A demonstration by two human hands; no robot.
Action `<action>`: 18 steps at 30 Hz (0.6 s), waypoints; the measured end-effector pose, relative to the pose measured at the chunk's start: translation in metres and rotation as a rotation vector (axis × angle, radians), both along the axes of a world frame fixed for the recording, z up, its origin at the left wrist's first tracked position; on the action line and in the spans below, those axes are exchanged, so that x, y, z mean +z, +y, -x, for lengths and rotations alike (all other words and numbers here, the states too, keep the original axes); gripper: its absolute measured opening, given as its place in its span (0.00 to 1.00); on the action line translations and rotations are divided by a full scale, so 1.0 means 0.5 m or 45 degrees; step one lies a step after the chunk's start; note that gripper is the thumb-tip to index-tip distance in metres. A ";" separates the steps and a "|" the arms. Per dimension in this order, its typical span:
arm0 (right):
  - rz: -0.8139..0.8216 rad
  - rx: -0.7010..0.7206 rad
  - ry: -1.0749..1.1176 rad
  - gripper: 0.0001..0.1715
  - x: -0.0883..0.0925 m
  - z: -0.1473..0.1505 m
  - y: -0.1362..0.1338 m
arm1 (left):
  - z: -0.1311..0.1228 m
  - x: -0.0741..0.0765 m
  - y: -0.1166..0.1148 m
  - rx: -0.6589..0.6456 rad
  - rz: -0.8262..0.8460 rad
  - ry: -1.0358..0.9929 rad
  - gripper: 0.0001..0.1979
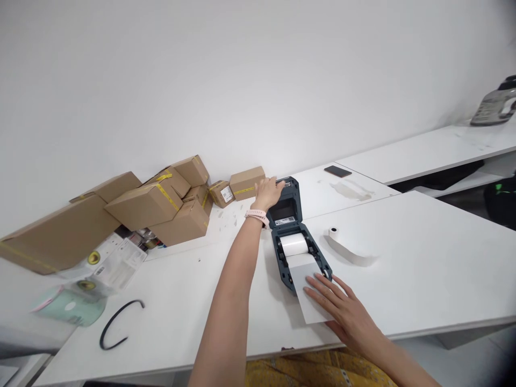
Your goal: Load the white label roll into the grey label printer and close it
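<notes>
A dark label printer [296, 236] stands open on the white table [423, 269], with a white paper roll [294, 244] inside. My left hand [268, 192] reaches far forward and grips the top edge of the raised printer lid [287, 201]. A strip of white label paper [308, 293] runs out of the printer front onto the table. My right hand [342, 309] lies flat on this strip with the fingers stretched out. A pink watch band sits on my left wrist.
A nearly spent paper roll with a loose curl [349, 247] lies right of the printer. Several cardboard boxes [161, 201] are piled against the wall at left. A black curved cable [116, 322], plastic bags [80, 301], a phone [337, 171] and a far shelf also show.
</notes>
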State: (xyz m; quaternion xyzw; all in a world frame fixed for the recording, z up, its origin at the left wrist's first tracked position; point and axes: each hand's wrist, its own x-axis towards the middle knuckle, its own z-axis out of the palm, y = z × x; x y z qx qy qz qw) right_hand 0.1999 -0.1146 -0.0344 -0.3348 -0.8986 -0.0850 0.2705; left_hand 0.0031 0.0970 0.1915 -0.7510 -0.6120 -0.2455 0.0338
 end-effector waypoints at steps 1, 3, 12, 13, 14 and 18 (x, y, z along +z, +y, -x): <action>-0.010 -0.004 0.009 0.48 -0.001 0.002 -0.001 | 0.000 -0.006 -0.011 -0.011 -0.018 0.019 0.20; -0.040 0.008 0.036 0.48 -0.006 0.006 -0.001 | 0.000 -0.024 -0.054 -0.046 -0.148 0.047 0.18; -0.101 0.069 0.218 0.43 -0.045 0.004 0.008 | -0.020 -0.262 -0.343 -0.296 -0.582 0.039 0.18; -0.098 0.071 0.238 0.41 -0.049 0.003 0.006 | -0.024 -0.289 -0.359 -0.297 -0.577 0.011 0.19; -0.096 0.073 0.255 0.41 -0.053 0.002 0.005 | -0.026 -0.313 -0.371 -0.301 -0.561 -0.027 0.19; -0.060 0.080 0.300 0.38 -0.061 -0.001 0.002 | -0.028 -0.365 -0.392 -0.292 -0.476 -0.216 0.19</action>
